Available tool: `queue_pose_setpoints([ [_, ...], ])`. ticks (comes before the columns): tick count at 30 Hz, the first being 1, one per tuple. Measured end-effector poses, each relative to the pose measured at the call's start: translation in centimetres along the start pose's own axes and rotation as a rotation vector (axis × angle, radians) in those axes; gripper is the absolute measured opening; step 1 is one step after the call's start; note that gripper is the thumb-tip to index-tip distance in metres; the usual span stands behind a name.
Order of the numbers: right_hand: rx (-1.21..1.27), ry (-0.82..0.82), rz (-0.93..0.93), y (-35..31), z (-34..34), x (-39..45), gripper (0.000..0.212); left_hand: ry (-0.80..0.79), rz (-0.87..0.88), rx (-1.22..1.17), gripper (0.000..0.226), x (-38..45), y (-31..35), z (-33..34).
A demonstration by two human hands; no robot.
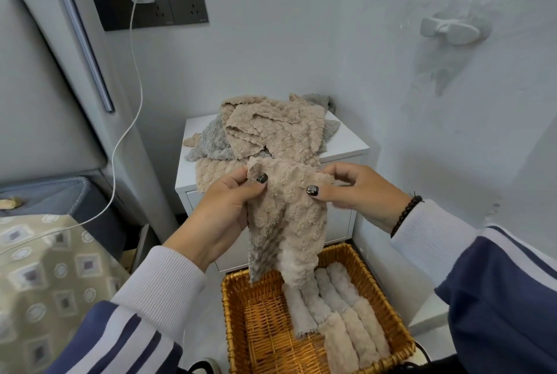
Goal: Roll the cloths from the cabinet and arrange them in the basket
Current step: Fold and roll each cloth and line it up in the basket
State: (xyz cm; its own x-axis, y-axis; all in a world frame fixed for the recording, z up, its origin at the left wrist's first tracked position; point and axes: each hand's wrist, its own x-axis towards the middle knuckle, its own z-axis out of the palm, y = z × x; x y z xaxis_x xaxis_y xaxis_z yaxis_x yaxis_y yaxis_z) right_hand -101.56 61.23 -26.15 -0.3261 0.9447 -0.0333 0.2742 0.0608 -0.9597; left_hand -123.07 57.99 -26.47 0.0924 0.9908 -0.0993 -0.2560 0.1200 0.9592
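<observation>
Your left hand (pixel 224 208) and right hand (pixel 354 190) each pinch a top corner of a beige fleece cloth (pixel 286 223), hanging above a wicker basket (pixel 238 307) holding rolled cloths (pixel 340 310). More cloths (pixel 271 129) lie heaped on the white cabinet (pixel 343 141) behind.

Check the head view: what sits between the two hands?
In the head view, only the beige cloth spans the gap: the left hand and right hand each pinch its top edge, and it hangs toward the basket.

Our beige cloth (pixel 286 223) hanging unrolled above the wicker basket (pixel 238 307), rolled cloths (pixel 340 310) along its right side.
</observation>
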Motion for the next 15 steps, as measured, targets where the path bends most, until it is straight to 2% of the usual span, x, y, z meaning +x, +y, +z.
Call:
queue_pose_setpoints([
  [2, 0.075, -0.008, 0.038, 0.3, -0.1, 0.1, 0.015, 0.037, 0.010, 0.031, 0.035, 0.2, 0.2, -0.2],
  [5, 0.003, 0.185, -0.079, 0.1, -0.1, 0.2, 0.020, 0.169, 0.047, 0.217, 0.047, 0.6, 0.5, -0.5],
  [7, -0.050, 0.254, -0.157, -0.2, 0.0, 0.1, 0.022, 0.203, 0.080, 0.314, 0.044, 0.6, 0.7, -0.5],
  [10, -0.081, 0.270, -0.235, -0.2, 0.3, 0.3, 0.029, 0.178, 0.117, 0.340, 0.024, 0.5, 1.0, -0.1],
  [11, -0.090, 0.275, -0.243, -0.2, 0.4, 0.4, 0.034, 0.165, 0.145, 0.400, 0.024, 0.4, 1.3, 0.1],
  [15, -0.092, 0.282, -0.242, -1.0, 1.0, 0.7, 0.040, 0.045, 0.268, 0.781, 0.055, 0.2, 1.9, 0.0],
])
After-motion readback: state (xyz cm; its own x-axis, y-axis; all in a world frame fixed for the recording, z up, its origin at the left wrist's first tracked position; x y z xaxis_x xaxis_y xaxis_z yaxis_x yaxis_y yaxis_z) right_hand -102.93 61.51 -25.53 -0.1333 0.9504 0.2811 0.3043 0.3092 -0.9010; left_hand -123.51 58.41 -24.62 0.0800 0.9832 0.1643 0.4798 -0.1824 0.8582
